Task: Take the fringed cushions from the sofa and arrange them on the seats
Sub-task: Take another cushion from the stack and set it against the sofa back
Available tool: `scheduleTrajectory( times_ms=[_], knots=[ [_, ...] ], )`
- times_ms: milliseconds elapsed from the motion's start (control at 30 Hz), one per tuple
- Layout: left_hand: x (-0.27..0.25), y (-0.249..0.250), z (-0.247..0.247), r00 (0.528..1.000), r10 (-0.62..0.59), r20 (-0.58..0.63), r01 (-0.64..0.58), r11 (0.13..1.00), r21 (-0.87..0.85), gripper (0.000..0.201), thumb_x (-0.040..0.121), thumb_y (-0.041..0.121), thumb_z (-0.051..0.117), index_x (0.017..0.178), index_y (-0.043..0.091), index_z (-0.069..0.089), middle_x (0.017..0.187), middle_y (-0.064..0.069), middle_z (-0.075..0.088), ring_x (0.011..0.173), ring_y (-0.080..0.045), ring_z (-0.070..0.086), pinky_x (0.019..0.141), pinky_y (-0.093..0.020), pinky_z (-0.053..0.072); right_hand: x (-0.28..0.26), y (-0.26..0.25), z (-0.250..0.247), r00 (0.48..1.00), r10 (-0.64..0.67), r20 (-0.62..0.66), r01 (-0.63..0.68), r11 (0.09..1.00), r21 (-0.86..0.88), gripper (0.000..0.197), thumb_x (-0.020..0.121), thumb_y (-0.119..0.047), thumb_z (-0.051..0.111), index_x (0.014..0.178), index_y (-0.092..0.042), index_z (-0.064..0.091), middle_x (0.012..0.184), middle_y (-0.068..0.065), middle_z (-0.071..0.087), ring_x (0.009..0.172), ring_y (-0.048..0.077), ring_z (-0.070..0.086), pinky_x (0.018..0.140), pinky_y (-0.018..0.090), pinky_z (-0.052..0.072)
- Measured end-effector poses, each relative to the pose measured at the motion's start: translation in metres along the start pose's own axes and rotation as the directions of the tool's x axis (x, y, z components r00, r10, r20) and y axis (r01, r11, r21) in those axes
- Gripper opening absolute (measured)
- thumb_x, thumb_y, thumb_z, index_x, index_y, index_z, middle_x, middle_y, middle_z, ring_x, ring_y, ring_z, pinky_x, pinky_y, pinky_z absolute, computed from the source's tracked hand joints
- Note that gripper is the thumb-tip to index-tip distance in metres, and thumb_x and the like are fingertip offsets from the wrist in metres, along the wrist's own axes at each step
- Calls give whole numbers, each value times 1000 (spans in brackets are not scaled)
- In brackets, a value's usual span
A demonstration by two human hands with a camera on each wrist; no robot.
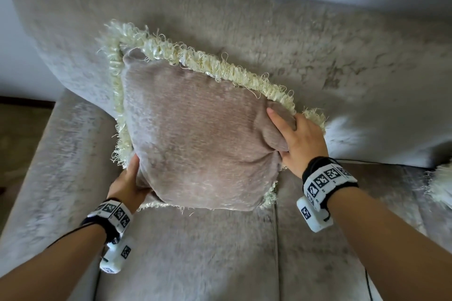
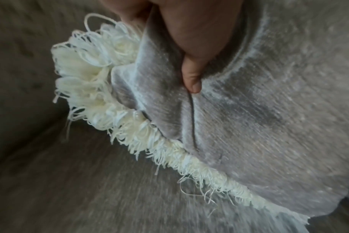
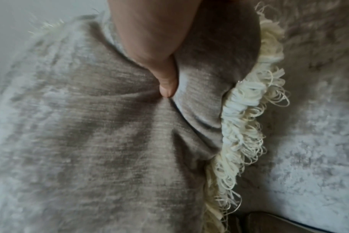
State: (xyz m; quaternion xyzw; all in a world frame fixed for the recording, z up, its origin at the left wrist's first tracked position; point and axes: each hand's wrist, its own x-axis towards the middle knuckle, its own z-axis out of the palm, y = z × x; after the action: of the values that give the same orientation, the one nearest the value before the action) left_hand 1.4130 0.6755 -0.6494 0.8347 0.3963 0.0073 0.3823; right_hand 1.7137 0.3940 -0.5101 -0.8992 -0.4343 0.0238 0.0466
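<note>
A beige velvet cushion (image 1: 195,134) with a cream looped fringe (image 1: 208,66) is held tilted above the left seat of the grey sofa (image 1: 195,259), its top edge near the backrest (image 1: 269,32). My left hand (image 1: 127,183) grips its lower left corner, thumb on the front face. My right hand (image 1: 296,139) grips the right corner, bunching the fabric. In the left wrist view the thumb (image 2: 191,78) presses into the cushion (image 2: 269,110) beside the fringe (image 2: 102,88). In the right wrist view the thumb (image 3: 165,82) digs into the cushion (image 3: 90,126) next to the fringe (image 3: 245,126).
The fringe of a second cushion (image 1: 440,186) shows at the right edge on the neighbouring seat. The sofa's left armrest (image 1: 49,166) stands beside the cushion. A seam (image 1: 275,239) divides the seats. A pale wall (image 1: 14,61) lies behind.
</note>
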Motion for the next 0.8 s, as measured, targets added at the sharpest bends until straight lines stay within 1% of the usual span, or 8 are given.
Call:
scheduleTrajectory(
  times_ms=[67, 133, 267, 367, 467, 567, 667, 800],
  knots=[
    [-10, 10, -23, 997, 62, -37, -60, 997, 53, 113, 62, 16, 86, 140, 55, 14, 92, -12, 63, 79, -40, 63, 69, -44, 49, -9, -1, -9, 999, 24, -21, -24, 999, 26, 118, 62, -13, 85, 151, -41, 14, 109, 21, 52, 92, 36, 53, 86, 51, 48],
    [-14, 22, -48, 993, 105, -62, -96, 987, 132, 117, 61, 13, 87, 142, 51, 11, 97, -21, 63, 77, -45, 63, 64, -45, 49, -19, -1, -17, 997, 61, -57, -57, 996, 72, 116, 61, -10, 85, 151, -39, 17, 112, 25, 51, 94, 39, 53, 86, 53, 48],
    [-4, 50, -98, 975, 203, -87, -171, 942, 289, 117, 61, 23, 89, 147, 46, 12, 108, -28, 59, 73, -46, 62, 60, -50, 51, -29, -2, -23, 974, 180, -136, -153, 970, 190, 115, 61, -5, 84, 149, -38, 18, 121, 29, 48, 102, 45, 50, 88, 56, 46],
    [8, 62, -127, 949, 309, -67, -267, 896, 354, 118, 61, 14, 86, 148, 42, 12, 116, -29, 59, 78, -49, 63, 60, -52, 52, -29, -6, -11, 955, 265, -133, -222, 937, 271, 117, 64, -7, 83, 150, -42, 12, 126, 27, 44, 107, 47, 48, 90, 58, 47],
    [14, 65, -146, 919, 390, -61, -332, 847, 415, 126, 57, 9, 87, 147, 51, 8, 122, -30, 54, 86, -52, 61, 62, -55, 53, -31, -14, 8, 945, 306, -118, -255, 912, 322, 116, 65, -8, 81, 150, -42, 9, 127, 26, 40, 108, 47, 46, 90, 60, 47],
    [17, 56, -151, 912, 406, -50, -337, 816, 470, 127, 57, 8, 86, 146, 54, 8, 115, -29, 53, 78, -50, 60, 56, -51, 51, -34, -24, 29, 943, 317, -102, -267, 902, 340, 116, 62, -6, 81, 150, -38, 13, 121, 26, 43, 102, 46, 49, 86, 60, 48],
    [18, 49, -146, 936, 350, -34, -281, 802, 528, 124, 56, 8, 87, 147, 49, 13, 104, -25, 52, 72, -44, 58, 53, -48, 48, -38, -30, 49, 944, 324, -56, -290, 900, 326, 114, 62, -4, 81, 151, -35, 17, 116, 26, 46, 97, 44, 51, 83, 56, 50],
    [19, 45, -128, 962, 261, -87, -163, 795, 584, 117, 64, 15, 85, 148, 45, 9, 103, -21, 48, 88, -41, 54, 67, -54, 48, -43, -33, 69, 944, 328, -36, -302, 905, 300, 113, 64, 1, 80, 149, -36, 16, 120, 29, 45, 99, 46, 49, 83, 58, 49]
  ],
)
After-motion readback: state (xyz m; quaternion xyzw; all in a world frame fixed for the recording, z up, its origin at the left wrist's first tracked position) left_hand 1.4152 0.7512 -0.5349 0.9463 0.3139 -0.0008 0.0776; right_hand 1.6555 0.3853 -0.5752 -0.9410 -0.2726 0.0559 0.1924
